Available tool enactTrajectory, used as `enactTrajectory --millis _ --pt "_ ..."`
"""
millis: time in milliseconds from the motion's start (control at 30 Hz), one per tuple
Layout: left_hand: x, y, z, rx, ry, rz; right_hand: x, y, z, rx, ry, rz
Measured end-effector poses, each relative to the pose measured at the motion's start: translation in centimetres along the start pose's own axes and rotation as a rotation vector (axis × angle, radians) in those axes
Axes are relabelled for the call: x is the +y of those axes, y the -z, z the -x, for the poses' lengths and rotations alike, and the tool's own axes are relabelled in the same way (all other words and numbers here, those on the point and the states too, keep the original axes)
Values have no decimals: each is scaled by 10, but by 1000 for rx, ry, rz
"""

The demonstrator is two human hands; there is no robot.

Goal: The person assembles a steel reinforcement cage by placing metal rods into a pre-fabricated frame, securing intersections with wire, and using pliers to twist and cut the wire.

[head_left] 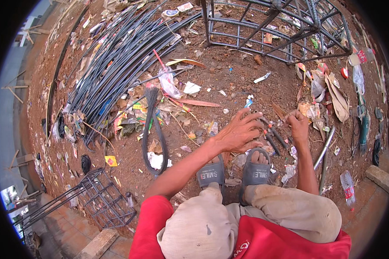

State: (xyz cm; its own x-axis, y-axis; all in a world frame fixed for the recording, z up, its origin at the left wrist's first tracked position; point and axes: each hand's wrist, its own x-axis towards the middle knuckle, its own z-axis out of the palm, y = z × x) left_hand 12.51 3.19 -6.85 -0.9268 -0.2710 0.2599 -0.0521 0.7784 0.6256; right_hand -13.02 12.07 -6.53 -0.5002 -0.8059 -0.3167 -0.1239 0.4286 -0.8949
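In the head view, pliers (pixel 279 137) lie on the soil (pixel 229 93) beside the left hand (pixel 240 131), its fingers loosely spread; the right hand (pixel 297 123) has curled fingers, contents unclear. Gathering both handles (pixel 272 144) together should give the steadiest grip.

From the head, close above, one fisheye faces down at the hands (pixel 241 132), its rim apparently warped.
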Motion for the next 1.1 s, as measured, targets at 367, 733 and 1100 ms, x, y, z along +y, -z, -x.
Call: enactTrajectory --millis 367,733,1100 --pt "15 -1 0 17 -140 -163 14 8 -11 77 -157 -175" --pt "21 -29 4 191 701 164 -15 -6 0 357 247 41" --pt "29 -18 -27 166 465 21 -24 -18 4 158 282 78"
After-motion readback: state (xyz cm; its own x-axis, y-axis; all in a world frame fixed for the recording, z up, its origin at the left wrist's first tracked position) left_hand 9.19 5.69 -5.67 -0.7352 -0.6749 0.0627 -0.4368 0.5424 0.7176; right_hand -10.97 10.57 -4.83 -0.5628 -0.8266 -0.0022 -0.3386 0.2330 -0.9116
